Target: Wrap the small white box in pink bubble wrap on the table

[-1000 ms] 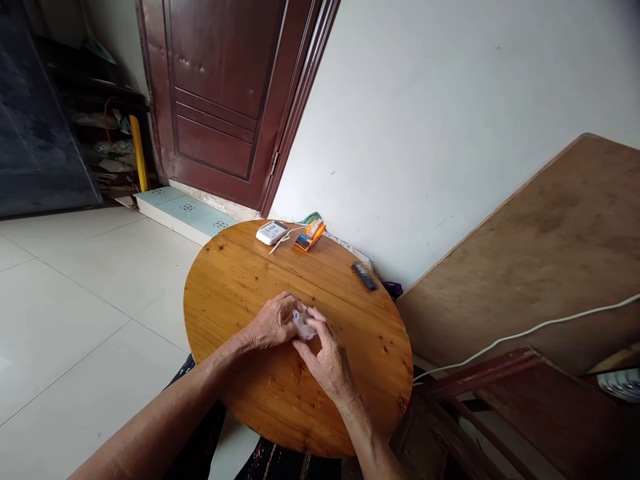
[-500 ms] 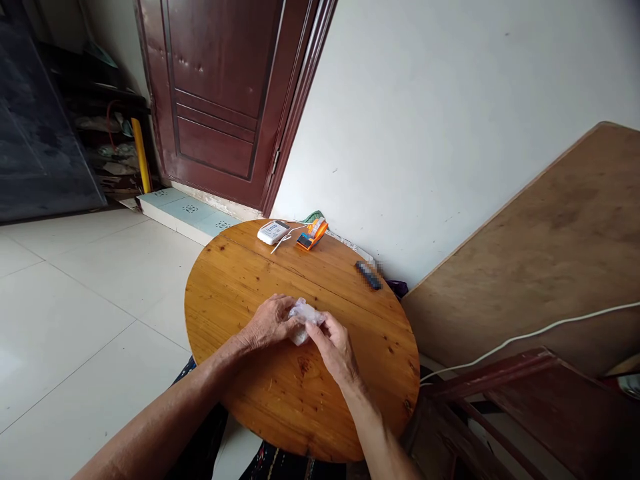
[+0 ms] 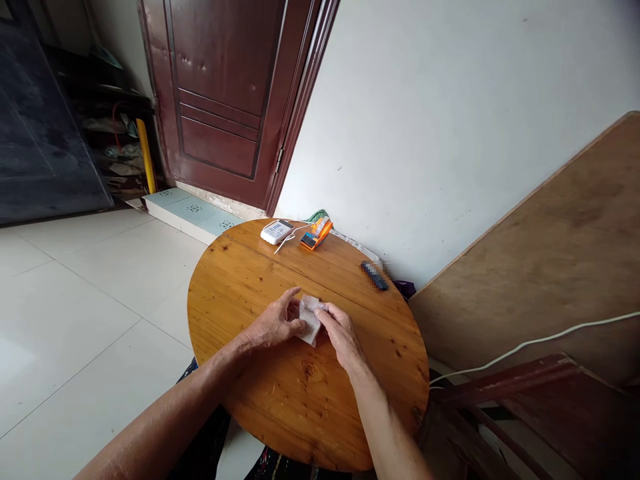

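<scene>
A small, crinkled, translucent whitish plastic packet (image 3: pixel 311 323) is between my two hands, above the middle of the round wooden table (image 3: pixel 240 267). My left hand (image 3: pixel 277 321) has its thumb on the packet's left side, with the index finger raised and apart at the far edge. My right hand (image 3: pixel 342 331) pinches the packet's right upper edge between thumb and fingers. What is inside the packet cannot be made out.
At the table's far side lie a white box-like device (image 3: pixel 277 231) with a cord, an orange tape dispenser (image 3: pixel 317 235) and a dark blurred object (image 3: pixel 375 275). Behind are a white wall, a brown door (image 3: pixel 220 100) and a leaning wooden board (image 3: pixel 540 267).
The packet has gone from bunched up to flatter and longer between my hands. My left fingers have spread a little. The view has shifted slightly.
</scene>
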Demonstrator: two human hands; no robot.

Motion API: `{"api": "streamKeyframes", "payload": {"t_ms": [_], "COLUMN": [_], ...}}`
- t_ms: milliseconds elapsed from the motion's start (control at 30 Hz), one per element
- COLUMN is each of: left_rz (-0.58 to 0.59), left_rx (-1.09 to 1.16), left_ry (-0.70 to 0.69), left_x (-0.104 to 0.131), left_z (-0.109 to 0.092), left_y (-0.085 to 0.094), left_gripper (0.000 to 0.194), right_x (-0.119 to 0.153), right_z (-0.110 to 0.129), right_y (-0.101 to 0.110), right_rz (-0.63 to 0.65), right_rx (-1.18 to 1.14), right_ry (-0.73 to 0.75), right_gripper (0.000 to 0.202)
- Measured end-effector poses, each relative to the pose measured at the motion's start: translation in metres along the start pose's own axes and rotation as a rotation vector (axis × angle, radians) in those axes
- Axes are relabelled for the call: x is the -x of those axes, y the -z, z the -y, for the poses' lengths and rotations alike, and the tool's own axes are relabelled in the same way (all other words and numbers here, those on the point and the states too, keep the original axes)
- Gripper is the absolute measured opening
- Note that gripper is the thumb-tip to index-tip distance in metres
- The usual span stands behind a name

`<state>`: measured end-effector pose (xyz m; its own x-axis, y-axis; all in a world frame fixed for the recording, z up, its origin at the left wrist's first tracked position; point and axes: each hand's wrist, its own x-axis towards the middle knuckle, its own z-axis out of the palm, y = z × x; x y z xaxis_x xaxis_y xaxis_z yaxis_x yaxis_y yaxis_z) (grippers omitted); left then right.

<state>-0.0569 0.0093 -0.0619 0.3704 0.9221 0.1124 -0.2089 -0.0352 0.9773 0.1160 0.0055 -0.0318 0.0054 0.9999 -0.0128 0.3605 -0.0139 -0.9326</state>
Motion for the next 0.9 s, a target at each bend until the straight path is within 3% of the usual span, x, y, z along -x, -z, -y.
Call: {"api": "streamKeyframes", "payload": {"t_ms": [167,467,633,900], "left_rz": [0.002,-0.003,-0.019,-0.046], "left_rx": [0.013,0.042,-0.013,-0.171], "left_ry": [0.024,0.078,0.095,0.055], "left_x": [0.000,-0.005,-0.006,-0.006], "left_z": [-0.003,-0.005,-0.004,-0.002], "left_y": [0.000,0.000,0.002,0.004], "left_gripper": [0.090,0.093,0.086,0.073], "right_x": [-0.006,-0.018,-0.018,-0.015], "right_z": [0.007,0.004,0.000,0.003], "right_y": [-0.008,-0.014,-0.012,-0.017], "right_rz": [-0.023,-0.064,-0.060,-0.117], "right_rx": [-0.116,-0.049,0.037,-0.013], "right_ry": [-0.010,0.075,0.168,0.166], "right_gripper": [0.030,0.030,0.034,0.029]}}
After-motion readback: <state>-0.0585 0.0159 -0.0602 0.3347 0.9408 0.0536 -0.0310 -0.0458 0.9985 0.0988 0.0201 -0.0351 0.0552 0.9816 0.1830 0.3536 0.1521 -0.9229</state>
